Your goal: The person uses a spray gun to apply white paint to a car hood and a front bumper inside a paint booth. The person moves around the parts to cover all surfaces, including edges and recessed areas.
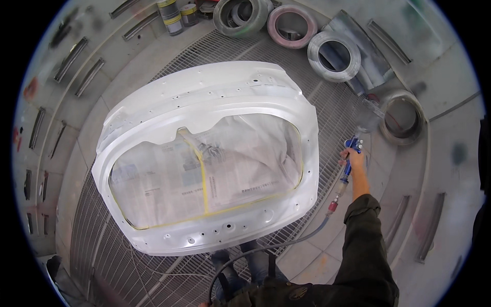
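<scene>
My right hand [355, 159] is closed around the grip of a blue spray gun [351, 145], held out to the right of a large white car tailgate panel [240, 106]. From the gun's base, a red coupling [332, 206] leads into a grey air hose [286, 241] that loops back toward my body. Only a sliver of my left hand [203, 304] shows at the lower edge, beside the hose; its fingers are hidden. Printed masking sheets [240, 163] fill the panel's window opening, edged with yellow tape [204, 187]. A hazy, translucent shape [373, 107] lies beyond the gun; I cannot tell whether it is attached.
Under the panel runs a metal floor grating [192, 59]. Several paint-dusted tyres, including a whitish one [313, 60] and a pinkish one [272, 23], lie at the far right by the wall. Paint cans [171, 21] stand at the back. A thin cable [176, 274] crosses the grating near my feet.
</scene>
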`<action>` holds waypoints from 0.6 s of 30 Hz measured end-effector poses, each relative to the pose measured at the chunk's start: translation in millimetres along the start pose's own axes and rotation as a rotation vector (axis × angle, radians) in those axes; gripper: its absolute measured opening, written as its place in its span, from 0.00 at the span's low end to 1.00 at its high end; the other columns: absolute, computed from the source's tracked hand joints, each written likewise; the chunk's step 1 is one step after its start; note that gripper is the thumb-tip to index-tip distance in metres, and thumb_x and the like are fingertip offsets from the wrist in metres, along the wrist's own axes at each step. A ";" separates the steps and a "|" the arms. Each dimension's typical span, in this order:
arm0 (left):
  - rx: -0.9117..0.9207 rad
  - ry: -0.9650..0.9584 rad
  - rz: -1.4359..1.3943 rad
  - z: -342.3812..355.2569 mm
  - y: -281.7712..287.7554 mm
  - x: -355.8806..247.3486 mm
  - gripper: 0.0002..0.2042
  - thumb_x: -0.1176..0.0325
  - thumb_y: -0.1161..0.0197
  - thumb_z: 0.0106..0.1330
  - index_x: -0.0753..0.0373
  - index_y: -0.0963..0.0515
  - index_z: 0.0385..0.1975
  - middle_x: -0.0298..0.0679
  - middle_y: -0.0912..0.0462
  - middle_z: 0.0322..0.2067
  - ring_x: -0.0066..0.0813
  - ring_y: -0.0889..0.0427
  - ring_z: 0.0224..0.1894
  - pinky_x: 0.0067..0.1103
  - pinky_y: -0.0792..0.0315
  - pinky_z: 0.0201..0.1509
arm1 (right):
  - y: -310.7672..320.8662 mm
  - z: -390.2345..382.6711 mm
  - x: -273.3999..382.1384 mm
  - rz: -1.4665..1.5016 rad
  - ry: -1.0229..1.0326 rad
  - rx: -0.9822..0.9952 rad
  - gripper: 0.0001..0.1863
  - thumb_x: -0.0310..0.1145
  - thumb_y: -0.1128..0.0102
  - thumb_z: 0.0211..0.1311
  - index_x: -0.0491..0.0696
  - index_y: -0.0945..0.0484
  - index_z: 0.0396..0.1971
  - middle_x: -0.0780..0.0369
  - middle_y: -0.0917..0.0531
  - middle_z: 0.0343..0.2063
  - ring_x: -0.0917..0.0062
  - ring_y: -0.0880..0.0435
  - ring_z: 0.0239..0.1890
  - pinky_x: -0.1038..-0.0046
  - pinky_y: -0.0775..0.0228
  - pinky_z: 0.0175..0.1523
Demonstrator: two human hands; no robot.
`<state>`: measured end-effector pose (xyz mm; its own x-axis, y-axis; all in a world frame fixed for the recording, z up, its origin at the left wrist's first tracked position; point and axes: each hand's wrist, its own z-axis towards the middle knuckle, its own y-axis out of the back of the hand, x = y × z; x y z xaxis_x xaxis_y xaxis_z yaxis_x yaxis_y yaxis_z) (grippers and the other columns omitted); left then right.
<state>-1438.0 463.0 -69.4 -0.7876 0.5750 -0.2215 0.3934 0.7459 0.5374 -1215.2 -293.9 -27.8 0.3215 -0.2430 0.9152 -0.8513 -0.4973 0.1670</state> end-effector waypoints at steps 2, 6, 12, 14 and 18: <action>-0.008 0.011 -0.002 -2.6 4.2 14.7 0.22 0.49 0.40 0.61 0.67 0.18 0.32 0.48 0.17 0.28 0.47 0.19 0.33 0.36 0.29 0.37 | 6.9 -4.2 -7.8 -0.017 -0.005 -0.007 0.07 0.30 0.46 0.62 0.42 0.25 0.30 0.61 0.22 0.24 0.73 0.18 0.32 0.68 0.23 0.24; -0.014 0.033 -0.004 -8.2 11.6 39.7 0.22 0.49 0.40 0.61 0.68 0.18 0.32 0.48 0.17 0.28 0.47 0.19 0.33 0.36 0.29 0.37 | -31.7 -61.8 24.1 0.221 -0.051 0.067 0.06 0.30 0.47 0.62 0.43 0.25 0.35 0.62 0.21 0.29 0.76 0.19 0.32 0.75 0.26 0.24; -0.025 0.037 0.009 -11.0 24.3 59.1 0.22 0.49 0.40 0.61 0.68 0.18 0.32 0.48 0.17 0.28 0.48 0.19 0.34 0.36 0.29 0.37 | -35.1 -63.7 -22.3 0.540 -0.103 0.110 0.06 0.32 0.48 0.64 0.45 0.27 0.33 0.65 0.25 0.26 0.82 0.25 0.26 0.82 0.39 0.18; -0.027 0.038 0.009 -12.2 26.1 60.2 0.22 0.49 0.40 0.61 0.68 0.18 0.32 0.48 0.17 0.28 0.48 0.19 0.34 0.36 0.29 0.37 | -28.6 -75.4 -38.9 0.547 -0.163 0.088 0.06 0.31 0.49 0.64 0.45 0.28 0.32 0.65 0.26 0.25 0.82 0.26 0.25 0.83 0.41 0.17; -0.023 0.035 0.007 -13.2 25.0 65.1 0.22 0.49 0.40 0.61 0.68 0.18 0.32 0.48 0.17 0.28 0.48 0.19 0.34 0.36 0.29 0.37 | -1.9 -102.2 -83.4 0.518 -0.264 -0.002 0.06 0.32 0.50 0.63 0.45 0.30 0.29 0.64 0.28 0.23 0.82 0.27 0.24 0.82 0.43 0.17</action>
<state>-1485.7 514.6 -59.7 -0.8009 0.5680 -0.1894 0.3884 0.7336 0.5577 -1282.8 -187.5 -67.0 -0.0445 -0.6540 0.7552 -0.9260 -0.2567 -0.2769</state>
